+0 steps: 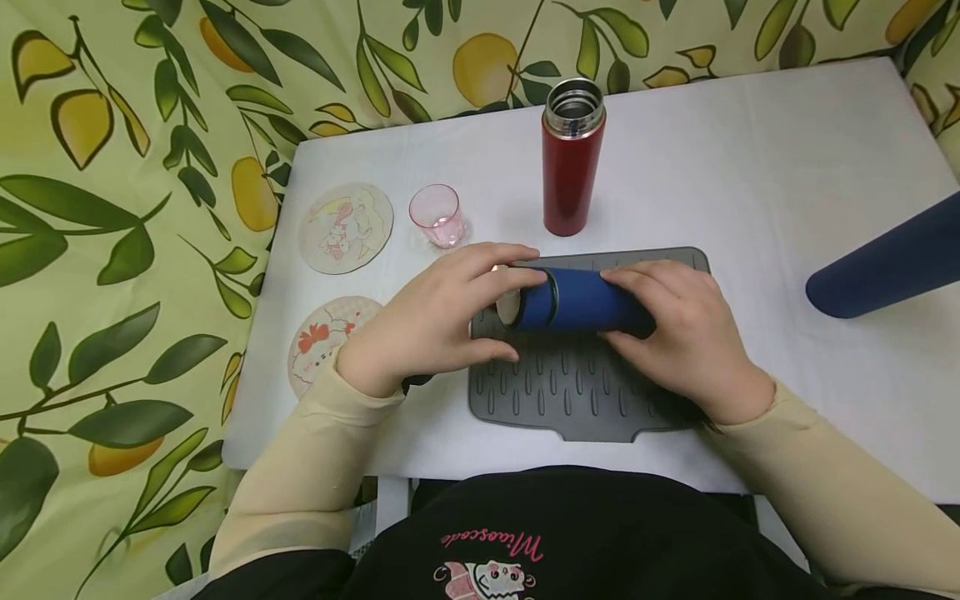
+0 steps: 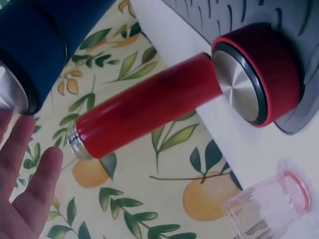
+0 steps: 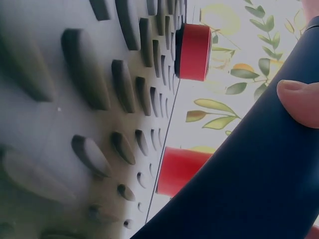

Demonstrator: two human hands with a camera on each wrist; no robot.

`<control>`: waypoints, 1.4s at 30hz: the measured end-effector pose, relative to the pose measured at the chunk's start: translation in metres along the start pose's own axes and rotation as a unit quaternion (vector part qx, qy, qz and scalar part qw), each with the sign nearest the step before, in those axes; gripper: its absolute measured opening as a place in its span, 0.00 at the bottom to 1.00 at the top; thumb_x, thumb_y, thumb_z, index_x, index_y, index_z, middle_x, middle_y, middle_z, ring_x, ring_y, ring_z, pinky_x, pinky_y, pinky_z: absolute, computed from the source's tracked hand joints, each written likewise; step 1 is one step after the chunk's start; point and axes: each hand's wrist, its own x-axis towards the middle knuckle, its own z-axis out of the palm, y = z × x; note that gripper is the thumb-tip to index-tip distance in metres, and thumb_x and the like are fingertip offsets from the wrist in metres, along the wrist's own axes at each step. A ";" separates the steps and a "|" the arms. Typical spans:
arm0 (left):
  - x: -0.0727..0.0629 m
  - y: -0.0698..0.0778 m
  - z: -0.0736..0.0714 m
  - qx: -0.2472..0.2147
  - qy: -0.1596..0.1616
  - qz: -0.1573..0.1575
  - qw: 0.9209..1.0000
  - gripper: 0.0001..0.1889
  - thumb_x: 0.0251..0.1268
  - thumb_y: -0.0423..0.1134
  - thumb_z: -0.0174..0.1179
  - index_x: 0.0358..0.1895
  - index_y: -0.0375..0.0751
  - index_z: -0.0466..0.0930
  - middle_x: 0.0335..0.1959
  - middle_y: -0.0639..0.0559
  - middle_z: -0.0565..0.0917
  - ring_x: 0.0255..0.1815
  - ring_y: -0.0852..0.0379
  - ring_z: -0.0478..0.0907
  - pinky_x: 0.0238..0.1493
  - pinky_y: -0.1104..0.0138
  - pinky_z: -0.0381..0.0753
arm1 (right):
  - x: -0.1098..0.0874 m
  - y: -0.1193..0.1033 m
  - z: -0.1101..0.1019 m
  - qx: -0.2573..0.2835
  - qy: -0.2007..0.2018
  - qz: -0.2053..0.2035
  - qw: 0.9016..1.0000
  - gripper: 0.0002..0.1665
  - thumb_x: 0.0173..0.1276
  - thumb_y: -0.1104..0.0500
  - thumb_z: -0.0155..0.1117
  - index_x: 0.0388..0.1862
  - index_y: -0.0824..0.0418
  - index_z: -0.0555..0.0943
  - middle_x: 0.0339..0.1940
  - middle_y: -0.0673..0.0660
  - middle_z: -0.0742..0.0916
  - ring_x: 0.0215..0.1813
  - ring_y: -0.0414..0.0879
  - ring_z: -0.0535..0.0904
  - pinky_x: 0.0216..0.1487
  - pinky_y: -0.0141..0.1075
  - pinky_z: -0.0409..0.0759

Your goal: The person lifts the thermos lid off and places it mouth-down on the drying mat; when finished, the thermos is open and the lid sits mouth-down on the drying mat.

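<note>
My right hand (image 1: pixel 675 329) grips the body of a blue thermos flask (image 1: pixel 596 300), which lies sideways above the grey mat. The flask's blue lid (image 1: pixel 534 308) is on and points left, its silver top showing in the left wrist view. Close to that lid, my left hand (image 1: pixel 431 312) has its fingers stretched out and the thumb well apart; a fingertip is at the lid's edge. Behind the mat an uncapped red thermos flask (image 1: pixel 567 171) stands upright. A red lid (image 2: pixel 281 74) rests on the mat, mostly hidden by my left hand in the head view.
A grey ridged mat (image 1: pixel 577 400) lies on the white table (image 1: pixel 787 167). Left of the red flask stands a pink-tinted glass (image 1: pixel 437 218). Two round coasters, one upper (image 1: pixel 347 229) and one lower (image 1: pixel 315 333), are at the left. A dark blue cylinder (image 1: pixel 885 258) juts in from the right.
</note>
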 end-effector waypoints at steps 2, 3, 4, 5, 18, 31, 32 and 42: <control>0.000 0.000 0.001 0.002 0.009 0.033 0.999 0.39 0.61 0.44 0.85 0.74 0.42 0.78 0.78 0.42 0.77 0.77 0.45 0.77 0.81 0.52 0.74 | 0.000 0.000 -0.001 0.001 -0.001 0.005 1.000 0.43 0.44 0.66 0.92 0.63 0.64 0.87 0.56 0.66 0.92 0.57 0.65 0.86 0.58 0.63 0.80; 0.000 0.000 0.002 0.004 0.014 0.041 0.999 0.37 0.62 0.40 0.84 0.73 0.41 0.78 0.77 0.42 0.79 0.76 0.45 0.78 0.80 0.53 0.75 | 0.000 0.000 -0.001 0.003 -0.002 0.008 1.000 0.43 0.44 0.66 0.92 0.64 0.64 0.87 0.56 0.66 0.92 0.57 0.65 0.86 0.58 0.63 0.79; 0.000 -0.001 0.004 0.006 0.019 0.044 0.999 0.34 0.62 0.37 0.83 0.71 0.40 0.79 0.76 0.42 0.79 0.75 0.45 0.79 0.79 0.53 0.76 | -0.001 0.000 -0.001 0.003 -0.004 0.010 1.000 0.43 0.44 0.66 0.92 0.64 0.64 0.87 0.56 0.65 0.92 0.58 0.65 0.86 0.59 0.63 0.79; 0.001 -0.001 0.005 0.006 0.023 0.046 0.999 0.32 0.63 0.34 0.81 0.70 0.39 0.80 0.74 0.42 0.80 0.73 0.45 0.80 0.78 0.54 0.77 | -0.001 0.000 -0.001 0.004 -0.004 0.012 1.000 0.43 0.44 0.66 0.92 0.64 0.64 0.87 0.56 0.65 0.92 0.58 0.65 0.86 0.59 0.62 0.79; 0.003 0.003 0.006 0.041 0.045 -0.087 0.994 0.35 0.59 0.63 0.80 0.59 0.39 0.84 0.42 0.49 0.91 0.38 0.53 0.85 0.42 0.58 0.85 | -0.004 -0.003 0.003 0.009 -0.003 0.005 1.000 0.41 0.45 0.66 0.91 0.63 0.63 0.88 0.56 0.65 0.92 0.58 0.65 0.86 0.55 0.62 0.77; -0.003 -0.004 0.005 -0.034 0.059 0.048 0.997 0.31 0.58 0.45 0.86 0.65 0.43 0.87 0.72 0.41 0.82 0.74 0.44 0.78 0.77 0.54 0.77 | -0.003 -0.001 0.003 0.011 -0.015 0.031 0.999 0.44 0.45 0.67 0.92 0.65 0.65 0.86 0.57 0.66 0.91 0.59 0.66 0.85 0.61 0.64 0.78; -0.003 -0.004 0.006 -0.036 0.063 0.060 0.996 0.29 0.59 0.41 0.86 0.63 0.43 0.88 0.72 0.40 0.83 0.73 0.43 0.79 0.76 0.54 0.78 | -0.003 -0.002 0.003 0.011 -0.018 0.035 0.999 0.44 0.46 0.67 0.92 0.65 0.65 0.86 0.58 0.66 0.91 0.60 0.66 0.85 0.61 0.64 0.77; -0.004 -0.006 0.011 -0.042 0.100 0.025 0.994 0.26 0.62 0.42 0.84 0.61 0.38 0.88 0.66 0.40 0.86 0.67 0.45 0.83 0.69 0.56 0.84 | -0.003 -0.003 0.004 0.008 -0.025 0.040 0.999 0.43 0.46 0.66 0.92 0.65 0.64 0.86 0.59 0.66 0.91 0.61 0.66 0.85 0.60 0.63 0.76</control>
